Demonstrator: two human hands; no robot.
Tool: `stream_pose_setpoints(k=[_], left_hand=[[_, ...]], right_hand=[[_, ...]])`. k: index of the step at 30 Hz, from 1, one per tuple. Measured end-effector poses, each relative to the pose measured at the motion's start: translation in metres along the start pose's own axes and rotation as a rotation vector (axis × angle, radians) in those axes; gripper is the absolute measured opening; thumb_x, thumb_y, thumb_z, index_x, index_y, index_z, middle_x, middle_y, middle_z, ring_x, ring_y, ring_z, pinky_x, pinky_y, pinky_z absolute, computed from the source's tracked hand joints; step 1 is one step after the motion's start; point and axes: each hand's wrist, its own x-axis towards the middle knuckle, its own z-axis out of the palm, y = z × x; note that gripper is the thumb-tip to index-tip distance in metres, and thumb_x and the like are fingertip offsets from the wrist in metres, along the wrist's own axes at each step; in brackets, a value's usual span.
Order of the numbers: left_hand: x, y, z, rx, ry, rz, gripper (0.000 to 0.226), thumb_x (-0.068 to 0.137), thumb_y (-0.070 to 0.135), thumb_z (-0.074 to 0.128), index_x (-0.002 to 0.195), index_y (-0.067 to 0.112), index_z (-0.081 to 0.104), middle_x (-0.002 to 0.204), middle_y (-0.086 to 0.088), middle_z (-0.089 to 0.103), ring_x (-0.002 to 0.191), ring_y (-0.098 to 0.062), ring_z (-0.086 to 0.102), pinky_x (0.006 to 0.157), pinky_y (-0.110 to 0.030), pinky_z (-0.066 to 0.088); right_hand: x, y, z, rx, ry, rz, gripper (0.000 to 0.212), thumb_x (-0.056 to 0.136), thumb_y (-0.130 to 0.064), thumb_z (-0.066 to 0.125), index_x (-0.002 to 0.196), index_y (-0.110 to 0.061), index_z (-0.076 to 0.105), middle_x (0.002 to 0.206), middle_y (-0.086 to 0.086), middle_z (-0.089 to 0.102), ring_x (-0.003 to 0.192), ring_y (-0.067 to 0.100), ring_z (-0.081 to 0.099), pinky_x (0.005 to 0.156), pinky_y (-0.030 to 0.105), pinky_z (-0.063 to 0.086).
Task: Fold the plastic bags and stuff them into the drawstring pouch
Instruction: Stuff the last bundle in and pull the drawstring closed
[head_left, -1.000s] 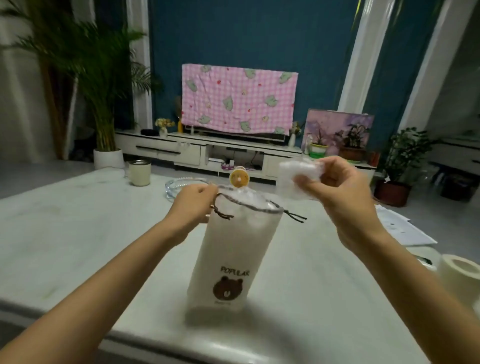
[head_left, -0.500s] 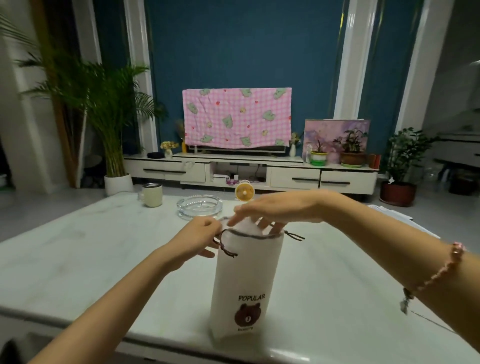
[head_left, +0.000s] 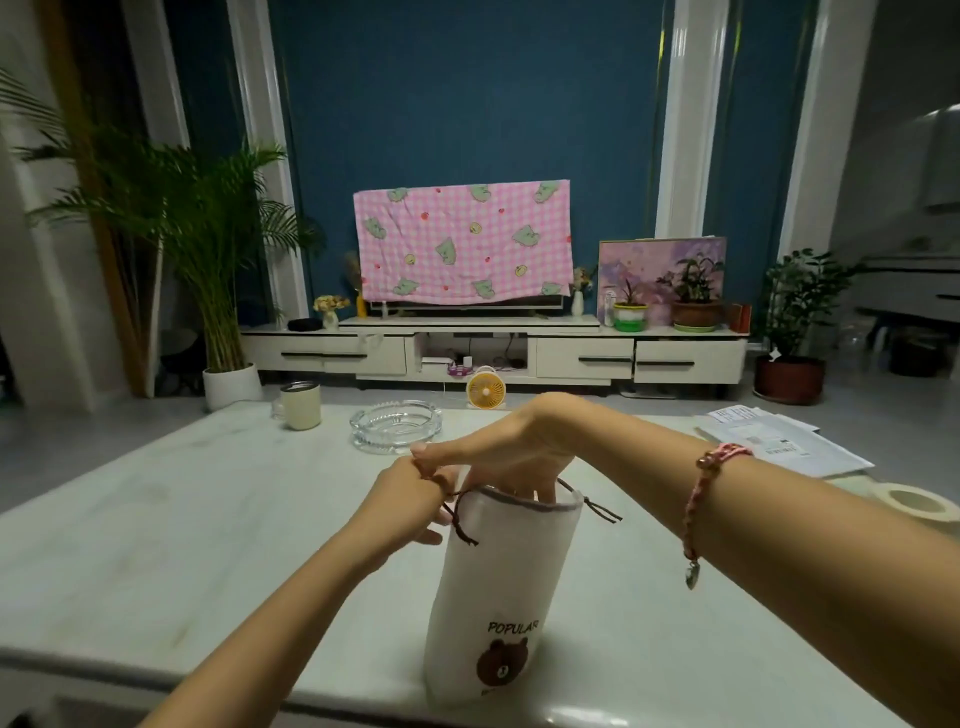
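A tall white drawstring pouch (head_left: 498, 582) with a brown bear and the word POPULAR stands upright near the front edge of the pale table (head_left: 156, 519). My left hand (head_left: 410, 499) grips the pouch's rim at its left side, by the brown cord. My right hand (head_left: 498, 452) reaches over the mouth from the right, fingers pushed down inside the pouch and hidden by the rim. The plastic bag is out of sight inside the pouch.
A glass ashtray (head_left: 396, 426) and a cream mug (head_left: 300, 412) sit toward the table's far side. Papers (head_left: 769, 441) lie at the far right and a tape roll (head_left: 917, 503) at the right edge. A small orange fan (head_left: 485, 391) is beyond the table.
My right hand carried the crumpled plastic bag from beside the pouch down into its mouth, and its fingers have sunk deeper inside. My left hand stayed at the rim.
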Motion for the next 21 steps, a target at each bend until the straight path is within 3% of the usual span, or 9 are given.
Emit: stream_pose_setpoints(k=[3,7,9,11,13,14,17,18,21], left_hand=[[-0.009,0.008,0.013,-0.034,0.091,-0.048,0.026,0.097,0.026,0.041,0.107,0.009,0.058,0.103,-0.009,0.062,0.089,-0.024,0.062,0.058,-0.03,0.055],[-0.01,0.007,0.023,0.05,0.185,-0.032,0.029,0.1,0.029,0.035,0.088,0.013,0.056,0.09,-0.007,0.061,0.085,-0.027,0.062,0.079,-0.043,0.055],[-0.007,0.004,0.02,0.008,0.25,-0.024,0.032,0.1,0.026,0.033,0.079,0.013,0.054,0.083,-0.008,0.061,0.08,-0.027,0.062,0.081,-0.043,0.053],[-0.007,0.002,0.014,-0.061,0.27,-0.013,0.034,0.101,0.026,0.034,0.078,0.009,0.052,0.077,-0.01,0.06,0.069,-0.024,0.06,0.071,-0.037,0.051],[-0.007,0.0,0.007,-0.099,0.237,-0.013,0.032,0.101,0.026,0.036,0.08,0.008,0.052,0.074,-0.009,0.06,0.063,-0.019,0.058,0.06,-0.03,0.048],[-0.008,0.0,0.004,-0.127,0.212,-0.023,0.031,0.101,0.026,0.038,0.082,0.008,0.052,0.073,-0.008,0.059,0.06,-0.017,0.057,0.057,-0.027,0.047],[-0.011,-0.004,-0.001,-0.231,0.145,-0.068,0.03,0.101,0.026,0.04,0.081,0.007,0.051,0.068,-0.007,0.056,0.051,-0.014,0.053,0.05,-0.022,0.041],[-0.01,-0.005,-0.004,-0.239,0.127,-0.081,0.03,0.101,0.026,0.041,0.08,0.007,0.051,0.067,-0.006,0.055,0.05,-0.014,0.052,0.049,-0.022,0.041],[-0.006,-0.007,-0.011,-0.274,0.068,-0.133,0.03,0.099,0.029,0.045,0.08,0.009,0.052,0.058,-0.001,0.049,0.047,-0.011,0.044,0.043,-0.017,0.039]], right_hand=[[0.003,0.006,0.004,0.025,0.161,-0.029,0.092,0.083,-0.078,0.011,0.146,-0.014,0.03,0.148,0.02,0.034,0.131,0.039,0.039,0.091,0.043,0.038],[-0.004,0.011,0.008,-0.01,0.353,-0.075,0.083,0.088,-0.072,0.022,0.138,-0.009,0.043,0.133,0.02,0.047,0.116,0.038,0.054,0.087,0.042,0.047],[-0.018,0.016,0.008,-0.097,0.621,-0.211,0.06,0.095,-0.054,0.037,0.127,-0.006,0.054,0.113,0.016,0.056,0.099,0.031,0.062,0.076,0.036,0.055],[-0.032,0.029,0.006,-0.082,0.98,-0.383,0.034,0.097,-0.034,0.049,0.11,-0.007,0.063,0.101,0.012,0.065,0.082,0.022,0.063,0.062,0.027,0.055],[-0.035,0.052,0.0,0.03,1.153,-0.408,0.025,0.096,-0.025,0.051,0.111,-0.008,0.062,0.107,0.013,0.066,0.088,0.02,0.06,0.072,0.03,0.054],[-0.033,0.063,0.001,0.098,1.087,-0.361,0.029,0.097,-0.028,0.049,0.117,-0.009,0.057,0.113,0.014,0.062,0.093,0.021,0.058,0.078,0.033,0.052],[-0.015,0.088,0.019,0.493,0.567,-0.21,0.044,0.099,-0.043,0.038,0.122,-0.007,0.05,0.11,0.015,0.057,0.091,0.023,0.058,0.082,0.04,0.053],[-0.01,0.093,0.024,0.574,0.489,-0.218,0.044,0.099,-0.043,0.038,0.116,-0.006,0.054,0.1,0.013,0.059,0.084,0.022,0.06,0.08,0.039,0.054],[-0.004,0.101,0.025,0.649,0.501,-0.246,0.031,0.097,-0.035,0.049,0.096,-0.007,0.061,0.075,0.005,0.055,0.063,0.013,0.052,0.06,0.023,0.05]])
